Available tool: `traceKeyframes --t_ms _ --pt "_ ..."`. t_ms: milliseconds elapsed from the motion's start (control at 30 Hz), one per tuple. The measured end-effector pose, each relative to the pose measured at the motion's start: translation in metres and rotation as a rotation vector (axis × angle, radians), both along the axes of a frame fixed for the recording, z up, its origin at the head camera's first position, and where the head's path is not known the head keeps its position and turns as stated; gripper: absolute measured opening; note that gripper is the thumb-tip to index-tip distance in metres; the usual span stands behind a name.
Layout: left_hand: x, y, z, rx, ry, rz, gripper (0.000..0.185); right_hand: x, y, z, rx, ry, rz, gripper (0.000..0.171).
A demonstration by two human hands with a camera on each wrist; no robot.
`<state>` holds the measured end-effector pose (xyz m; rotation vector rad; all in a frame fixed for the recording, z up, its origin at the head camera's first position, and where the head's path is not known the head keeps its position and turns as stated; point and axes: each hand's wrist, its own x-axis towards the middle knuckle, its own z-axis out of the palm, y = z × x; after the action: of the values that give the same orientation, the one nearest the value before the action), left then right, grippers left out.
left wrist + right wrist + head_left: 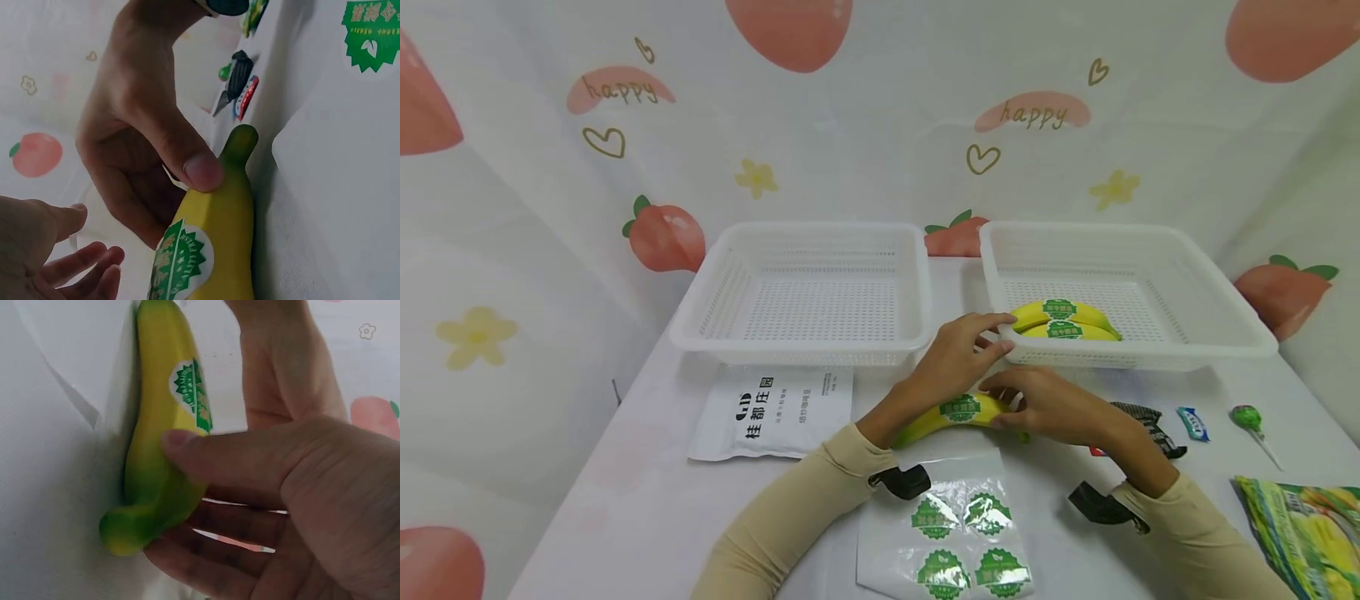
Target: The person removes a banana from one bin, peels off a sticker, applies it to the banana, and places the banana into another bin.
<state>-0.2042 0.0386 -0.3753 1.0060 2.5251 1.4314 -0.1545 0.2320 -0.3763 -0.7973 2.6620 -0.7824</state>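
A yellow banana [958,410] with a green round sticker lies on the white table in front of the two baskets. My right hand [1037,404] grips its green stem end, thumb on top and fingers underneath, as the right wrist view shows on the banana [162,425]. My left hand [992,337] hovers open just behind the fruit, its fingers relaxed near the right basket's front rim. In the left wrist view, the left hand [56,262] is beside the banana [219,237] without touching it, while the right hand [156,187] presses its thumb on the peel.
Two stickered bananas [1063,321] lie in the right white basket [1225,325]. The left basket [805,346] holds nothing. A sticker sheet [958,533] lies near me, a white packet [775,412] to the left, and sweets [1193,423], a lollipop [1247,418] and a green bag [1307,533] to the right.
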Motion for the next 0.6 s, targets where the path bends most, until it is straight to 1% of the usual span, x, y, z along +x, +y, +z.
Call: traceKeyframes --t_ms 133,233,300,400,500,600 --pt "-0.002 0.002 -0.003 0.029 0.01 0.018 0.04 0.001 0.004 0.006 0.026 -0.015 0.01 0.04" --pt "-0.002 0.002 -0.004 0.051 0.006 0.019 0.04 0.003 0.013 0.017 0.034 -0.025 0.006 0.037" --pt "-0.002 0.003 -0.005 0.069 0.001 0.017 0.04 0.006 0.022 0.028 0.036 -0.035 -0.011 0.037" --pt "-0.003 0.003 -0.005 0.081 -0.002 0.018 0.04 0.012 0.038 0.048 0.052 -0.053 -0.064 0.039" --pt "-0.003 0.003 -0.005 0.081 -0.006 0.02 0.04 0.016 0.057 0.069 0.091 -0.035 -0.123 0.045" --pt "-0.003 0.003 -0.006 0.069 -0.008 0.025 0.039 0.013 0.077 0.086 0.123 0.03 -0.183 0.049"
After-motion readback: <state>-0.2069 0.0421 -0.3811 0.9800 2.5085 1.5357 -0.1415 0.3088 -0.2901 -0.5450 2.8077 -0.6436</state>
